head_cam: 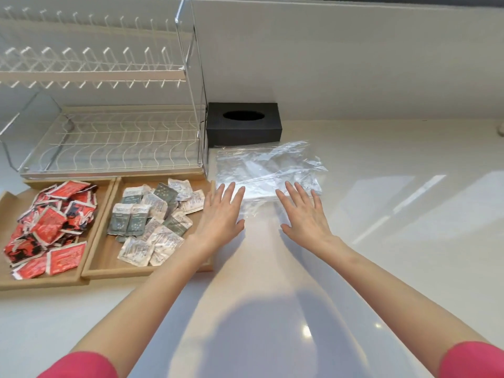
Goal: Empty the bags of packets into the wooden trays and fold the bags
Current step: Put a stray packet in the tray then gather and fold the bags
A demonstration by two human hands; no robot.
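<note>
On the white desk (381, 214) sat two wooden trays (90, 230) of packets (152, 214) and a flattened pile of clear bags (267, 167). Both hands, left (221, 214) and right (305, 214), lay flat with fingers spread, fingertips on the bags' near edge.

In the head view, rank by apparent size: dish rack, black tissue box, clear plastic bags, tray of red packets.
1. dish rack
2. tray of red packets and clear plastic bags: look alike, unranked
3. black tissue box

Clear plastic bags (266, 166) flattened on counter (381, 214), red packets (49, 227) in left wooden tray (90, 236), grey-white packets (155, 219) in right tray (109, 257)
</note>
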